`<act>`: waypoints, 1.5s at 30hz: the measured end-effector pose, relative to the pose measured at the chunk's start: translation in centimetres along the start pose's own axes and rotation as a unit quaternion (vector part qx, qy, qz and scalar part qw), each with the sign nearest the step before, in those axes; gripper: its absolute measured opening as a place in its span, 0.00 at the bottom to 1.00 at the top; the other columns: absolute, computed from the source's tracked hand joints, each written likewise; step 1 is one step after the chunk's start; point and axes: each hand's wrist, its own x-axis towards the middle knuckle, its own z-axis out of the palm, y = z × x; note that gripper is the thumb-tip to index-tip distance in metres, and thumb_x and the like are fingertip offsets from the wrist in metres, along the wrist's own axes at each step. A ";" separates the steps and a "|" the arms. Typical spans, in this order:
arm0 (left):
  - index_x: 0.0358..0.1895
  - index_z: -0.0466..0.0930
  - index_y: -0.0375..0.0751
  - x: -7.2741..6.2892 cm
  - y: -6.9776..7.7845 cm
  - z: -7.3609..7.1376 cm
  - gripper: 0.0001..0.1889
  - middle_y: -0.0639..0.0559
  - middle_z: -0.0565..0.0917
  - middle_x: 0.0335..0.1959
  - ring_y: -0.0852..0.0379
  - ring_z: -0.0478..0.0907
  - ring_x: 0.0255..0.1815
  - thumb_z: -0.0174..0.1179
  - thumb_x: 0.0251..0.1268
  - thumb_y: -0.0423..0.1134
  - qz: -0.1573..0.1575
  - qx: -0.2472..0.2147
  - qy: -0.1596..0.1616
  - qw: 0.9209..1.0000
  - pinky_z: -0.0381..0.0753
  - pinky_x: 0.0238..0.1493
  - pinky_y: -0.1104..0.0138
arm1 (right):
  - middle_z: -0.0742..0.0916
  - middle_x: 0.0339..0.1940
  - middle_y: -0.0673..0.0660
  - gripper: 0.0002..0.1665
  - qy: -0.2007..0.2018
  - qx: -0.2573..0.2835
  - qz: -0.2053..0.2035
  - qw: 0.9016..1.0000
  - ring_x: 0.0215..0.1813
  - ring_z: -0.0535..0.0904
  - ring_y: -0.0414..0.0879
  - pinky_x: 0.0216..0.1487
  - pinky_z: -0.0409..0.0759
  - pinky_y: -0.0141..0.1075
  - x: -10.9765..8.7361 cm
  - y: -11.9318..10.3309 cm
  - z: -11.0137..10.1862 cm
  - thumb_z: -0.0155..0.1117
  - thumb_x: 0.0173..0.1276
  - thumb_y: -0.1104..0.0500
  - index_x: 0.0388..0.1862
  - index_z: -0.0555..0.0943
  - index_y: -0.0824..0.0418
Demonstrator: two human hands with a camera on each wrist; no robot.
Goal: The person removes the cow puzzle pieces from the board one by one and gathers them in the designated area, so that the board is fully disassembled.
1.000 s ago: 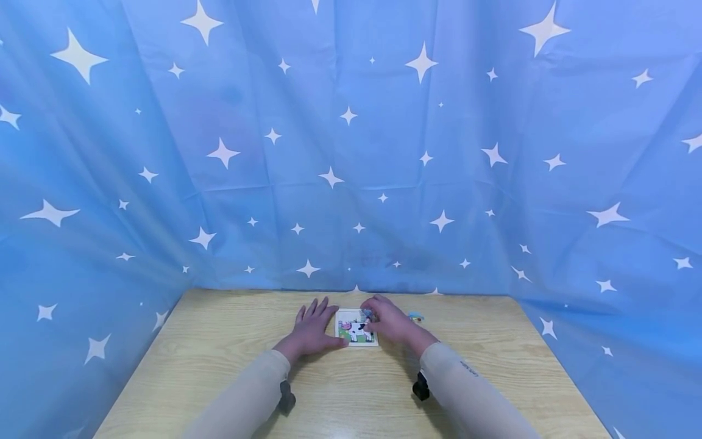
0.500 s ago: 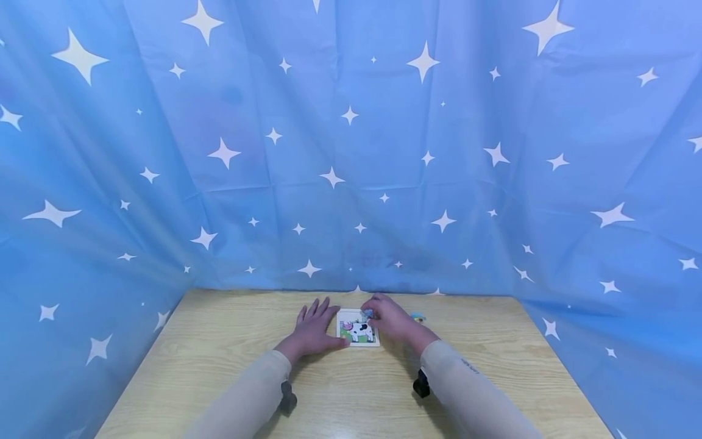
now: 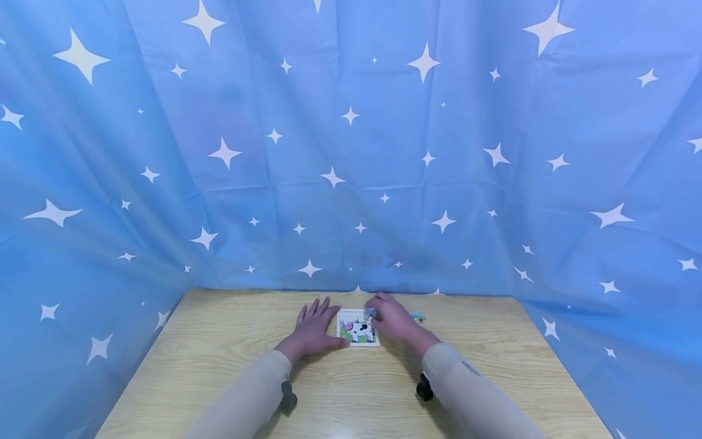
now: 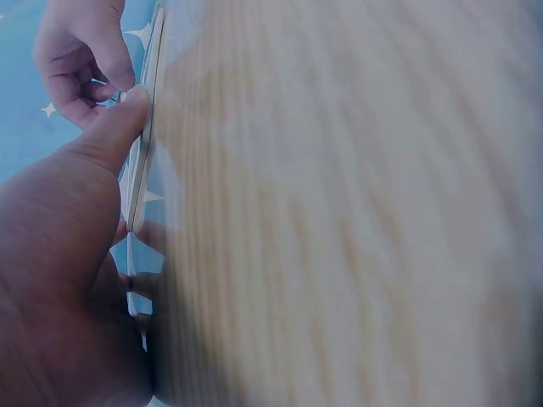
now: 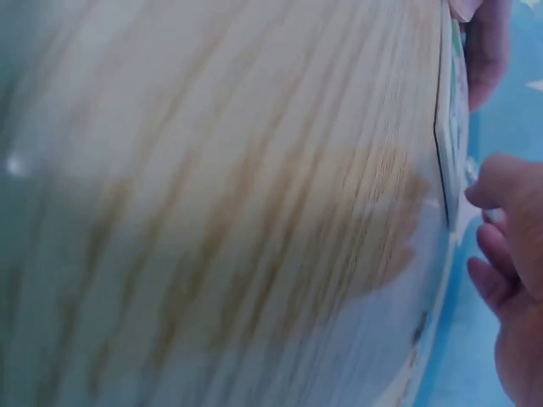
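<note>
A small white-edged jigsaw puzzle board (image 3: 359, 346) with a cow picture (image 3: 359, 331) lies flat on the table. Along its left side rests my left hand (image 3: 314, 332), fingers spread, the thumb at the near edge and the index fingertip by the far left corner. My right hand (image 3: 392, 318) is over the board's far right part and pinches a small bluish puzzle piece (image 3: 370, 313) between thumb and fingers. Whether that piece touches the board is unclear. In the right wrist view the board (image 5: 445, 110) shows edge-on beside the curled right hand (image 5: 517, 229).
Beyond the right hand lies a small blue and yellow item (image 3: 418, 317), probably loose puzzle pieces, partly hidden by the wrist. The wooden table (image 3: 230, 353) ends at a blue star-patterned curtain (image 3: 351, 244) behind and at both sides.
The right hand has shifted slightly and the piece in its fingers has turned, showing more of its face. The left hand keeps its place on the board.
</note>
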 end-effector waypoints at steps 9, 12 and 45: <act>0.88 0.64 0.53 0.3 -0.3 0.3 0.56 0.40 0.52 0.92 0.33 0.41 0.92 0.69 0.62 0.76 0.000 -0.005 0.003 1.000 0.36 0.86 0.33 | 0.85 0.57 0.55 0.24 0.033 0.072 0.006 0.997 0.60 0.83 0.54 0.65 0.85 0.54 -1.4 0.2 -1.3 0.74 0.69 0.71 0.64 0.87 0.65; 0.88 0.64 0.54 0.3 -0.4 0.4 0.56 0.40 0.52 0.92 0.33 0.41 0.92 0.69 0.61 0.77 -0.002 -0.003 0.002 1.000 0.36 0.86 0.33 | 0.85 0.56 0.57 0.25 0.038 0.072 -0.004 0.997 0.57 0.84 0.53 0.62 0.86 0.52 -1.8 0.5 -1.7 0.75 0.68 0.71 0.65 0.87 0.65; 0.88 0.64 0.52 0.1 -0.4 0.4 0.57 0.39 0.52 0.92 0.32 0.41 0.92 0.69 0.60 0.77 0.003 -0.007 0.006 1.000 0.36 0.86 0.34 | 0.84 0.65 0.62 0.23 -0.019 0.037 0.009 0.999 0.65 0.81 0.59 0.64 0.84 0.56 -3.6 3.8 -2.5 0.75 0.74 0.66 0.66 0.87 0.63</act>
